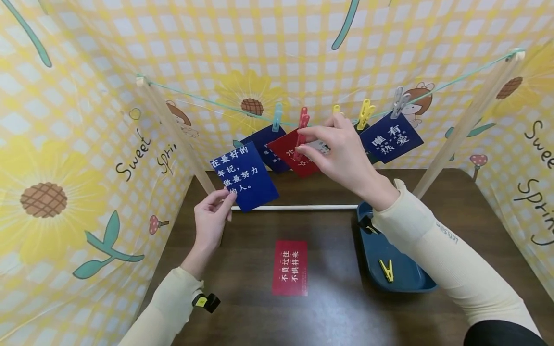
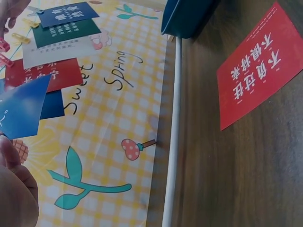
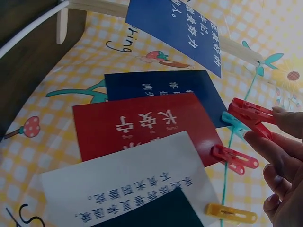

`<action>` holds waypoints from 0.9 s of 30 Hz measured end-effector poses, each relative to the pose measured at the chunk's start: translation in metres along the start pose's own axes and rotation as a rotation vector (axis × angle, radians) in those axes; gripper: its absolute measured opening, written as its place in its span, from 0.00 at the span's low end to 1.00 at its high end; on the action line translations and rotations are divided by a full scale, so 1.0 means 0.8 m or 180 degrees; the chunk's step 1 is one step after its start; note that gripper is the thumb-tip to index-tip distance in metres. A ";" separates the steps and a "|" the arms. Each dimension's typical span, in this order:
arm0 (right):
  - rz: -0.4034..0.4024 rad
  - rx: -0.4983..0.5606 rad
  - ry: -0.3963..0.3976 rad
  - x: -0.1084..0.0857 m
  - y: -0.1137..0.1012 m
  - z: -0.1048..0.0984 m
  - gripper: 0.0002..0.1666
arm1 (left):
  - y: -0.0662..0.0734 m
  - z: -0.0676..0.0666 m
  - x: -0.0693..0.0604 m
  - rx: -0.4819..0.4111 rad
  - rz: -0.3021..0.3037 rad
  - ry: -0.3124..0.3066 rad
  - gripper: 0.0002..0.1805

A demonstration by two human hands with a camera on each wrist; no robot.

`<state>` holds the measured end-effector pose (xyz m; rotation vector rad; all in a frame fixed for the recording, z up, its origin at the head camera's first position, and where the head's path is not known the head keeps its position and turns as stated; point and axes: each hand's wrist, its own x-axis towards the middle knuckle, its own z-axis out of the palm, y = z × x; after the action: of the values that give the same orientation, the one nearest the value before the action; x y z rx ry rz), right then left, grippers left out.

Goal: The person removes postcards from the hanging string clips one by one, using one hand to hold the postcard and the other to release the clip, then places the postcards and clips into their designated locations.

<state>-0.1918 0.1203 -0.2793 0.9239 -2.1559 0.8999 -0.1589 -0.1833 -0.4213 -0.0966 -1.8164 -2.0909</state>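
Observation:
My left hand point(image 1: 209, 218) pinches a dark blue card point(image 1: 257, 190) with white writing by its lower left edge, in front of the line. Thumb and fingers of my right hand point(image 1: 346, 156) pinch a red clothespin point(image 3: 251, 115), held apart from the cards. Behind it runs a thin green string point(image 1: 203, 99). On the string hang another blue card point(image 3: 161, 92) under a light blue clothespin point(image 1: 277, 117), a red card point(image 3: 137, 118) under a second red clothespin point(image 3: 233, 158), and a white card point(image 3: 118, 179) under a yellow clothespin point(image 3: 231, 213).
Further right hang a green card point(image 2: 66, 32) and a blue card point(image 1: 391, 138) under a grey clothespin point(image 1: 399, 102). Wooden posts point(image 1: 173, 129) hold the string. On the table lie a red card point(image 1: 290, 268) and a blue tray point(image 1: 376, 269) containing a yellow clothespin point(image 1: 386, 270).

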 end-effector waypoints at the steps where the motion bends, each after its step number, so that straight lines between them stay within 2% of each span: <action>1: 0.0014 -0.0002 -0.0007 -0.002 0.001 0.000 0.18 | 0.000 0.001 -0.001 -0.0010 0.0002 -0.0012 0.09; 7: 0.0105 -0.0007 -0.0026 -0.013 0.005 0.000 0.19 | -0.004 0.006 -0.008 -0.0050 -0.0011 -0.0119 0.02; 19: 0.0080 -0.0045 -0.0006 -0.035 0.017 -0.003 0.20 | -0.011 0.016 -0.023 0.0008 -0.0239 -0.0310 0.05; 22: 0.0117 -0.0055 -0.0029 -0.039 0.019 -0.004 0.20 | -0.010 0.017 -0.026 0.0029 -0.0231 -0.0323 0.02; 27: 0.0222 -0.0136 -0.0095 -0.046 0.021 -0.008 0.21 | -0.010 0.018 -0.026 0.0040 -0.0171 -0.0355 0.05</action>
<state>-0.1827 0.1471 -0.3088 0.8509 -2.2362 0.8751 -0.1444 -0.1641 -0.4322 -0.1660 -1.9160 -2.1499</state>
